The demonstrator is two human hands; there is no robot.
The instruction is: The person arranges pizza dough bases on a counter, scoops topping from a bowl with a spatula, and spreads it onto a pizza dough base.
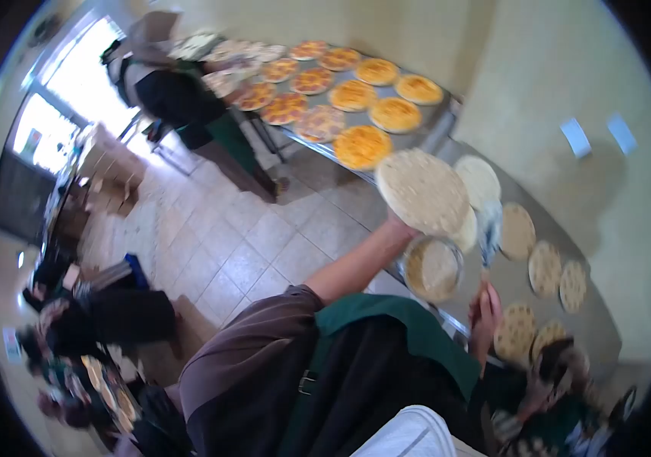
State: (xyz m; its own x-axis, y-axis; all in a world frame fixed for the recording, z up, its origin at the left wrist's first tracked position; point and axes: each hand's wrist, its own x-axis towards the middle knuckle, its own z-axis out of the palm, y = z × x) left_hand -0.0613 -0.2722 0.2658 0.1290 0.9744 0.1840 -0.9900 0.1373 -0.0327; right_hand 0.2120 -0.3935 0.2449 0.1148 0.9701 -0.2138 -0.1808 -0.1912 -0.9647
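A round flatbread (422, 190) rests raised over the table's front edge, with my left hand (408, 227) under it; the bread hides most of those fingers. My right hand (485, 306) is closed around the handle of a spatula (488, 238), whose blade looks pale and smeared. Between my hands stands a clear bowl (455, 286) containing a pale tan mixture. Just behind the spatula lies a white-coated round (478, 181), partly covered by the raised flatbread. To the right, a plain tan flatbread (518, 231) and several spotted flatbreads (545, 268) lie on the metal table (501, 286).
Several rounds with orange topping (362, 147) fill the table further left. A person in a green apron (188, 103) leans over its far end. Another person (550, 388) is close at my lower right. People (112, 320) and cardboard boxes (108, 171) are on the left.
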